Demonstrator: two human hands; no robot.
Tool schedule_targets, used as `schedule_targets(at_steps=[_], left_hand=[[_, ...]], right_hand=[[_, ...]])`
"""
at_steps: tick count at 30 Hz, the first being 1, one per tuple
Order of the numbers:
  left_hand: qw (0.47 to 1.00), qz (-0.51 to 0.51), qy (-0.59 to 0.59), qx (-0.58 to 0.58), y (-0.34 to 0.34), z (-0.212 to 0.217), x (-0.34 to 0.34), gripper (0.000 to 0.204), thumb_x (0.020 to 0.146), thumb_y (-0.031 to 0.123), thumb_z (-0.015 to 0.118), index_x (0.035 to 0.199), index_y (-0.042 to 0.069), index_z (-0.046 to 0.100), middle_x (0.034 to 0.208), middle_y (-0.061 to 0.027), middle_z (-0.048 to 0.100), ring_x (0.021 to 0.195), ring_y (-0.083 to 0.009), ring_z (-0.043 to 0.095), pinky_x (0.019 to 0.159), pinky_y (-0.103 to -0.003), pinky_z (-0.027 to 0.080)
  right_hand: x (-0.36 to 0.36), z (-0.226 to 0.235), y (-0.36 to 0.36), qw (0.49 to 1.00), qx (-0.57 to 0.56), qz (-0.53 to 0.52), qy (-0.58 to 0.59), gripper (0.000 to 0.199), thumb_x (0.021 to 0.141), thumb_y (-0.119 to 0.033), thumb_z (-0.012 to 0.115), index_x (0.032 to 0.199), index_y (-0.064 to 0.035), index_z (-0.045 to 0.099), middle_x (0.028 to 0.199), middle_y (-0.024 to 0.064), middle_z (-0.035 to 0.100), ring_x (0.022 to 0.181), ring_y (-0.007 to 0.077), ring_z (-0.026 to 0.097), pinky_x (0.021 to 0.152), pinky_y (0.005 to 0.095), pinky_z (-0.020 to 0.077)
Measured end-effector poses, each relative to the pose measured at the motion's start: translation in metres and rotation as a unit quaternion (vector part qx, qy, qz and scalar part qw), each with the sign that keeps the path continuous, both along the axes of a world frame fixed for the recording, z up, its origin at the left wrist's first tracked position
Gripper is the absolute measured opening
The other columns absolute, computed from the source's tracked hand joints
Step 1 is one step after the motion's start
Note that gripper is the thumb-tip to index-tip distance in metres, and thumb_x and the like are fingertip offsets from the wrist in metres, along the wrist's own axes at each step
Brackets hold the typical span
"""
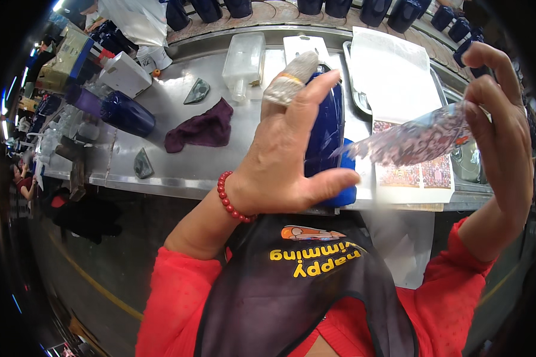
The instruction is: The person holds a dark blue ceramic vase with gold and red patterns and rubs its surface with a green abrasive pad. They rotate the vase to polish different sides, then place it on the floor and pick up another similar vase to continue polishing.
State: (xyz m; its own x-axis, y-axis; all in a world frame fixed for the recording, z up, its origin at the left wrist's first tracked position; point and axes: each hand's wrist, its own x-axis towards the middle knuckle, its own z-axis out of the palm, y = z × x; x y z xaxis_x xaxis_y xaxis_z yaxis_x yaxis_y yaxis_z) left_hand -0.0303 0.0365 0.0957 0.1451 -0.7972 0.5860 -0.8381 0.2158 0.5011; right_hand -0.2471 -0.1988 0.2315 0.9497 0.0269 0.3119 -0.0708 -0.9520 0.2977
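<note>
A glossy dark blue bottle-shaped vessel (327,122) sits at the middle of the bench's near side, with a brighter blue piece (346,187) by its near end. My left hand (280,157) is over its left side, thumb and fingers spread apart, hiding part of it. Whether the palm touches it I cannot tell. A knitted finger cover (292,77) wraps one of that hand's fingers. My right hand (497,119) pinches the right end of a clear patterned film (417,140), blurred by motion. The film's left tip points toward the vessel, between my left thumb and forefinger.
Right of the vessel lies a white sheet (393,65) over printed sheets (441,172). To the left are a purple cloth (202,128), a dark blue vessel on its side (128,113), a clear square bottle (243,62) and a white box (125,74). Dark blue vessels (238,7) line the far conveyor.
</note>
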Motion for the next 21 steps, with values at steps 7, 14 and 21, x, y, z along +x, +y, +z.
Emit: schedule_targets(at_steps=[7,14,21], left_hand=[[0.992,0.062,0.097,-0.044,-0.011,-0.021,-0.004,0.031,0.082,0.024,0.075,0.103,0.004,0.066,0.123,-0.0265,0.059,0.122,-0.0428,0.05,0.11,-0.048,0.032],[0.951,0.1,0.279,0.083,-0.026,-0.056,0.027,0.039,0.096,0.038,0.067,0.094,-0.001,0.068,0.098,-0.0197,0.066,0.097,-0.035,0.054,0.09,-0.043,0.042],[0.964,0.144,0.223,0.008,-0.038,-0.073,0.033,0.028,0.091,0.024,0.071,0.082,0.0,0.061,0.087,-0.0172,0.062,0.09,-0.0344,0.051,0.084,-0.043,0.041]], right_hand=[[0.077,-0.084,0.027,0.96,0.259,0.081,-0.063,0.022,0.097,-0.015,0.064,0.085,0.0001,0.053,0.105,0.0167,0.055,0.098,0.0336,0.057,0.088,0.0406,0.0453],[0.123,-0.148,-0.003,0.931,0.363,0.04,-0.014,0.029,0.098,-0.025,0.066,0.087,0.0012,0.057,0.103,0.0137,0.057,0.098,0.0309,0.056,0.086,0.0389,0.0469],[0.129,-0.162,-0.019,0.885,0.453,0.109,0.0,0.02,0.091,-0.011,0.072,0.085,-0.0014,0.055,0.11,0.0117,0.057,0.105,0.0293,0.057,0.092,0.0369,0.0479]])
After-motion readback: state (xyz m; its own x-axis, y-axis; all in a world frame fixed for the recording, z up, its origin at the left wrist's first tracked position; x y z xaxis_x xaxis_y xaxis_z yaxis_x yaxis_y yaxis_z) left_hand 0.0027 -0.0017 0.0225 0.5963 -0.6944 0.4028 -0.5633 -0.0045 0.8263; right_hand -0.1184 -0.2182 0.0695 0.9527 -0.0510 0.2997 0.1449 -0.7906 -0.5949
